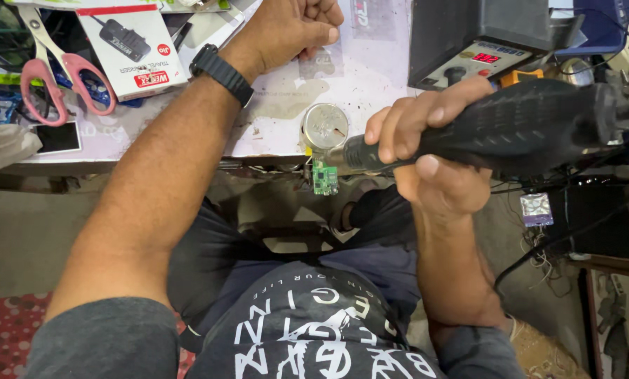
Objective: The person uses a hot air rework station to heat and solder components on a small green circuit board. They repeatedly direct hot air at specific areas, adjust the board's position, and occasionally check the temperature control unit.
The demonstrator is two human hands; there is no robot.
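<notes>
Right-hand fingers (405, 116) were wrapped fully round the ribbed black handle of a hot-air rework wand (511, 126), thumb pressed beneath — a closed, whole-hand grip, with the right hand (433, 151) set just behind the metal nozzle (344, 154). The nozzle pointed left and slightly down at a small green circuit board (324, 178), which stood clamped at the near edge of the workbench (370, 77), directly below a round metal tin (325, 126). Whether the nozzle tip touched the board could not be told; it appeared just above it.

The left hand (293, 28) lay as a closed fist on the bench top, well apart from the board and holding nothing visible; a black wristwatch (222, 74) sat on that wrist.

Judged from the pose, good practice here was a steady wand, the nozzle kept just off the board and moved in small circles, with the forearm braced — the board overhung the bench edge, so support was slight.

Room to move was narrow. The rework station (483, 38) and its trailing cables (539, 245) crowded the right; pink-handled scissors (58, 74) and a white carton (135, 49) lay at the far left, clear of the work. Open space lay below the edge, above the lap.
</notes>
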